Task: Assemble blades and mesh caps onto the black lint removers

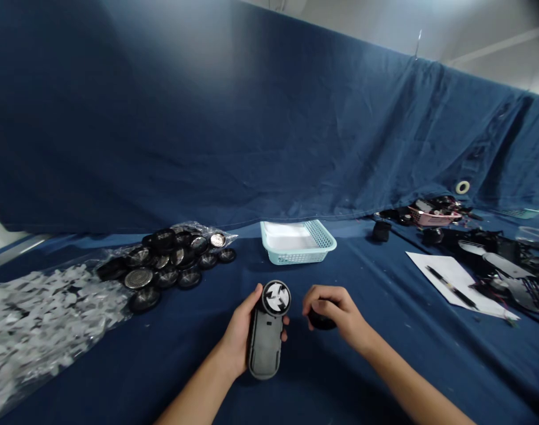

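Observation:
My left hand [245, 324] is wrapped around a long grey device housing [265, 345] with rounded ends. At its top sits a round head [277, 297] with a black rim and a white bladed pattern inside. Just to the right, my right hand [333, 307] has its fingers curled over a round black cap [321, 320], partly hidden under the fingers. The cap is apart from the housing. To the left lies a pile of similar round black caps [189, 277], some with silvery mesh faces.
A clear plastic bag [52, 319] of small white and grey pieces lies at left. Behind my hands stands a light blue basket [298, 257] with white sheets inside. On the right are white paper [455, 277] with a black pen, a pink basket [433, 218] and assorted parts. A blue cloth hangs behind.

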### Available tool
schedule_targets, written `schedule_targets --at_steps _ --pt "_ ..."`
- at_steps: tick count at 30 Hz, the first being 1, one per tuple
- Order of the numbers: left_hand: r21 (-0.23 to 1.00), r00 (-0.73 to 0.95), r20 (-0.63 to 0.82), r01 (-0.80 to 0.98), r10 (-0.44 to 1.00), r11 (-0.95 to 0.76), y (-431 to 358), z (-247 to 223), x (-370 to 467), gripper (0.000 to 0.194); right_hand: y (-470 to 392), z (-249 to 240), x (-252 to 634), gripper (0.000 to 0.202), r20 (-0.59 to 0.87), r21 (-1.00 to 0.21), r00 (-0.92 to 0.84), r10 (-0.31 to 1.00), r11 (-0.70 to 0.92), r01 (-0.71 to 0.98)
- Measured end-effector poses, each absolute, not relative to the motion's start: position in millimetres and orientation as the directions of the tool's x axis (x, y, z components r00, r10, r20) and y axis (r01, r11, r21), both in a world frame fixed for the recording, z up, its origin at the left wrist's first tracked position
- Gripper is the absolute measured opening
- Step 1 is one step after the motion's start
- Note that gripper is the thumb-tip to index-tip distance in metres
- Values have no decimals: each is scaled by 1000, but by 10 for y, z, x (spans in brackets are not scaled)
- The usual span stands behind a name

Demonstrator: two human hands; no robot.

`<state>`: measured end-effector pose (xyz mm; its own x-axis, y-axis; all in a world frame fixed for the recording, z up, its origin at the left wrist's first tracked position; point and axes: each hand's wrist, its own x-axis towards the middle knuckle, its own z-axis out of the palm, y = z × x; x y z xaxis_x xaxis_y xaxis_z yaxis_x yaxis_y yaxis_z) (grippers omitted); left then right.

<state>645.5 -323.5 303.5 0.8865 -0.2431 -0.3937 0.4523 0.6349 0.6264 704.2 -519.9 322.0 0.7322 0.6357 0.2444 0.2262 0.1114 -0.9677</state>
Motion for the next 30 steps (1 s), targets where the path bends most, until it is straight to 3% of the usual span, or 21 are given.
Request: schedule_targets --at_steps 3,7,9,11,16,20,21,24,30 --pt "629 887 -392 452 -243 632 -3240 3039 6454 56 -5200 3198 7039 18 236 -972 737 634 152 181" --pt "637 879 -424 459 -216 620 -3246 3038 6447 57 -5169 3181 7007 49 215 -973 710 671 88 211" --pt "634 879 -426 459 -214 623 -3243 3036 6446 57 -5163 3196 6998 42 223 -962 720 657 27 273" --pt "629 883 -414 453 -221 632 -3236 3033 6448 57 -5171 3218 6999 21 250 -947 732 634 4 320" --pt "624 885 -403 452 -233 638 -3231 3039 6455 57 -5185 3237 7010 18 227 -969 737 637 75 234" --pt "626 879 -422 460 -223 629 -3241 3045 6450 56 -5172 3209 7003 49 185 -981 721 668 77 180" --pt "627 879 -422 461 -224 628 -3242 3044 6449 56 -5173 3206 7003 49 182 -980 716 674 66 187" --pt "632 885 -407 450 -225 631 -3240 3039 6450 56 -5187 3216 7019 20 200 -975 717 668 67 211" --pt "625 882 -410 457 -232 633 -3234 3041 6457 56 -5192 3230 7042 19 206 -978 748 630 143 149"
